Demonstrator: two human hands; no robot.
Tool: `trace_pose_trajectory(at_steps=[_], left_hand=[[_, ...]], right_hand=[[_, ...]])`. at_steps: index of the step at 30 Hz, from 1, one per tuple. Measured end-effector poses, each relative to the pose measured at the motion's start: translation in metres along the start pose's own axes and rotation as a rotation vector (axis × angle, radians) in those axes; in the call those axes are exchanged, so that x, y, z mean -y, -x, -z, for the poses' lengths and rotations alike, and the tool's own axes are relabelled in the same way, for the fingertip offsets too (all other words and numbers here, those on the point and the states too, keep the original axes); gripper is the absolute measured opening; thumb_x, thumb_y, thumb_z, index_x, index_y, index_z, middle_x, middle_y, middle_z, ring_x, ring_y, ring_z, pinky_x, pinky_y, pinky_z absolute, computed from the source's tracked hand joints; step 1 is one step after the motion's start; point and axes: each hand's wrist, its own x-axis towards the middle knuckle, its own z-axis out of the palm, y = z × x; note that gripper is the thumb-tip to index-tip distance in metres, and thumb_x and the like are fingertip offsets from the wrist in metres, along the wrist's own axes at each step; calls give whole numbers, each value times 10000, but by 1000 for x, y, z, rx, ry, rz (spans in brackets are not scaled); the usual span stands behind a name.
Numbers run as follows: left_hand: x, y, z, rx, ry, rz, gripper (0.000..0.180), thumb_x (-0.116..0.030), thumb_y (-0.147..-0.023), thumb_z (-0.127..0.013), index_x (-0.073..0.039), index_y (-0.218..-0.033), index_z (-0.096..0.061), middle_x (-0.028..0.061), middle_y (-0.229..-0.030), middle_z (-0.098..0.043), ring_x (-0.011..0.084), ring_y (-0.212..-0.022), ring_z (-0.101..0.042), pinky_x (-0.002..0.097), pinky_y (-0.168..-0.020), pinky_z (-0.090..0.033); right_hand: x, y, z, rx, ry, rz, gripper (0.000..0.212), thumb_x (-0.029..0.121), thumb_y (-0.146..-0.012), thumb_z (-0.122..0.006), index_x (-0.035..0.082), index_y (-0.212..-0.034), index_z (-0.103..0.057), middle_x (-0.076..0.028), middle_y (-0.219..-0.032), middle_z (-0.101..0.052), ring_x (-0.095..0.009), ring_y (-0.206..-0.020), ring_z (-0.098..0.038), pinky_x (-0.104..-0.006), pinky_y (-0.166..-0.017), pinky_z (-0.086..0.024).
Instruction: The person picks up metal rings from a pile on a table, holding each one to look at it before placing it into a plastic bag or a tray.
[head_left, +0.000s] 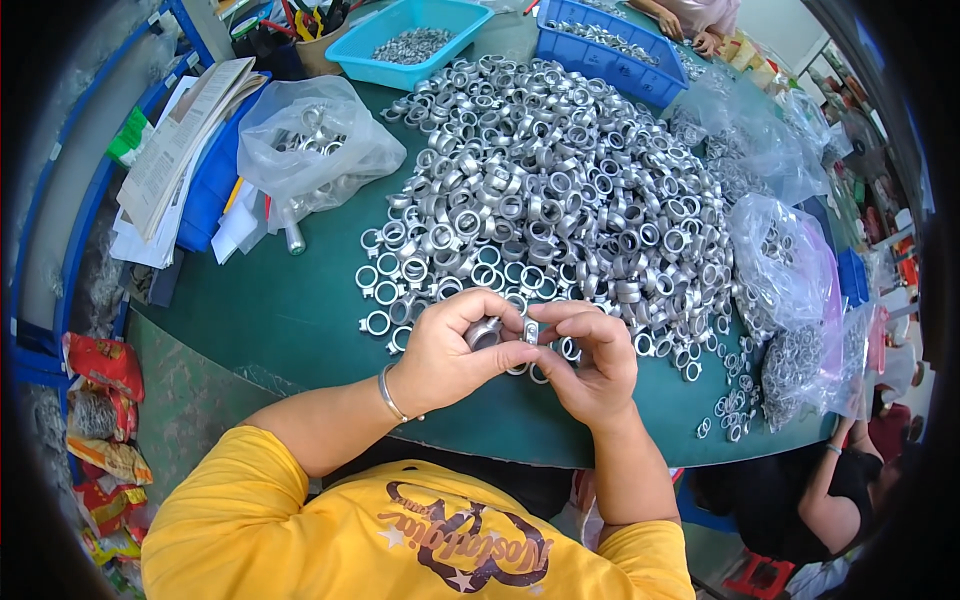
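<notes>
My left hand (445,350) is closed, with a silver metal ring (484,333) tucked in its curled fingers. Between the fingertips of both hands sits a small metal piece (531,329), seen edge-on, probably part of another ring; the fingers hide most of it. My right hand (595,365) pinches this piece from the right with thumb and forefinger. Just beyond the hands spreads a large heap of silver metal rings (560,170), each with a small lug on its side. Several loose rings (378,322) lie flat along the heap's near left edge.
A clear plastic bag (340,165) of rings stands left on the green table (270,300). Behind the heap are a turquoise tray (360,45) and a blue crate (610,75) of parts. Plastic bags (790,260) crowd the right side. Other people's hands (690,35) appear at the far edge.
</notes>
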Motion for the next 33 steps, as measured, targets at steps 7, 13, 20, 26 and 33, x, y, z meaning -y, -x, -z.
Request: trace_pose_trajectory(at_steps=[7, 13, 20, 26, 33], left_hand=[[-4, 2, 0, -39, -6, 25, 201, -112, -752, -733, -29, -850, -577, -4, -766, -589, 38, -658, -545, 180, -569, -449], [-5, -1, -8, -64, 26, 57, 162, -2, -762, -676, -39, -845, -542, 21, -733, -574, 49, -520, -509, 166, -442, -398], [-5, -1, 0, -120, 121, 74, 131, -23, -776, -671, -27, -825, -550, 31, -663, -584, 54, -492, -515, 172, -407, -388], [-4, -3, -3, -127, 118, 130, 64, -61, -852, -577, -34, -858, -519, 40, -609, -521, 84, -462, -473, 195, -386, -355], [-9, -11, 10, -148, 372, 227, 120, -157, -876, -575, -47, -896, -530, 29, -678, -532, 88, -524, -508, 201, -389, -368]], right_hand=[[0, 2, -8, -36, -161, -83, 269, -56, -712, -688, 7, -894, -502, -160, -988, -626, -170, -808, -623, -248, -646, -521], [8, 4, -1, -8, 9, -145, 253, -67, -718, -620, -21, -964, -579, -129, -962, -634, -161, -805, -637, -252, -659, -529], [8, -42, 81, -445, 803, 274, 194, -85, -693, -600, 24, -853, -614, -97, -842, -655, -213, -753, -636, -296, -690, -506], [7, -55, 206, -630, 1287, 151, 95, 27, -763, -583, 14, -844, -631, -122, -865, -639, -273, -825, -598, -353, -756, -455], [25, -13, 47, 102, 620, -161, 86, 4, -705, -644, 22, -785, -619, -97, -752, -600, -240, -712, -587, -322, -640, -462]])
